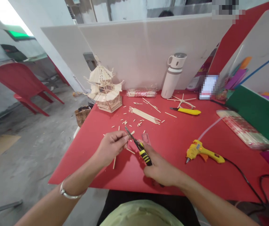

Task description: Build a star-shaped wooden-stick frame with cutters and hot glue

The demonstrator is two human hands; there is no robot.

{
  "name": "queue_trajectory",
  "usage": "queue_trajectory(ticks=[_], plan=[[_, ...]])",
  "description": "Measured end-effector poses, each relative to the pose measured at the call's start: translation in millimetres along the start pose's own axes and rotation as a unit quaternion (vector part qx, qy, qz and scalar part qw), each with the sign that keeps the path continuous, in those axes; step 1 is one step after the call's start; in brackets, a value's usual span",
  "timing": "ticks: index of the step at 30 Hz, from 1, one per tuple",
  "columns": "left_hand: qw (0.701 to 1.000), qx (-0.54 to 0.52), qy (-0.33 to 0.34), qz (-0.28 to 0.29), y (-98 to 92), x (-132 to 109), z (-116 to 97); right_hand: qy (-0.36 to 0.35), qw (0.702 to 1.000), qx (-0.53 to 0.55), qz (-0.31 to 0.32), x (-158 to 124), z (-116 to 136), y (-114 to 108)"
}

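My right hand (158,166) is wrapped round black-and-yellow handled pliers (145,156), their narrow dark jaws pointing up and left. Close beside those jaws, my left hand (113,146) is closed in a pinch; whatever its fingertips hold is too small to make out. Thin wooden sticks show beneath the left hand (114,163) and between the hands (130,151). Past the hands, short cut stick pieces (139,124) lie scattered around a bundle of longer sticks (145,115). A small pink ruler-like strip (146,139) lies near the pliers.
A stick-built pagoda model (106,91) stands at the back left of the red table (78,163). Farther right are a white bottle (173,75), a star of sticks (182,100), a yellow cutter (188,111), a corded yellow glue gun (203,152) and a packet of sticks (244,130).
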State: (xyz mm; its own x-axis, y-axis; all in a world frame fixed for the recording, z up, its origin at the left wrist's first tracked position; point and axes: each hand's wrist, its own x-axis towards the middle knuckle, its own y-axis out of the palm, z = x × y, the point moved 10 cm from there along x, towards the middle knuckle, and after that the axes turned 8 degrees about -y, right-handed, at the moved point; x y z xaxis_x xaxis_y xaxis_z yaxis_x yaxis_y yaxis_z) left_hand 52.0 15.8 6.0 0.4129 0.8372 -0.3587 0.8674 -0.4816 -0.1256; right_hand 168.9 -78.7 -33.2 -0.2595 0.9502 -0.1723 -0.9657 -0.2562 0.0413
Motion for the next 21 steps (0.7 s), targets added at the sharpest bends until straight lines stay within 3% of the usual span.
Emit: queue_trajectory(ticks=[4, 10, 12, 15, 18, 21], plan=[[1.000, 0.024, 0.004, -0.002, -3.1, 1.0, -2.2, 0.077, 0.997, 0.016, 0.015, -4.8, -17.1, 1.7], [0.999, 0.040, 0.006, -0.015, -7.9, 0.5, -0.5, 0.057, 0.994, 0.089, 0.019, -9.4, -29.8, 7.5], [1.000, 0.024, 0.009, -0.006, -6.6, 1.6, 1.5, 0.075, 0.975, 0.202, 0.052, -13.5, -29.5, 20.4], [0.999, -0.038, 0.020, -0.004, -8.2, 7.1, 4.1, 0.090, 0.909, 0.389, 0.120, -15.4, -15.3, 39.2], [0.996, -0.078, 0.009, -0.033, -15.7, 16.6, 11.9, 0.101, 0.866, 0.476, 0.114, -3.2, -10.6, 31.9], [0.995, -0.081, -0.018, -0.051, -20.0, 24.3, 21.3, 0.117, 0.861, 0.487, 0.083, 11.4, -20.9, 15.5]])
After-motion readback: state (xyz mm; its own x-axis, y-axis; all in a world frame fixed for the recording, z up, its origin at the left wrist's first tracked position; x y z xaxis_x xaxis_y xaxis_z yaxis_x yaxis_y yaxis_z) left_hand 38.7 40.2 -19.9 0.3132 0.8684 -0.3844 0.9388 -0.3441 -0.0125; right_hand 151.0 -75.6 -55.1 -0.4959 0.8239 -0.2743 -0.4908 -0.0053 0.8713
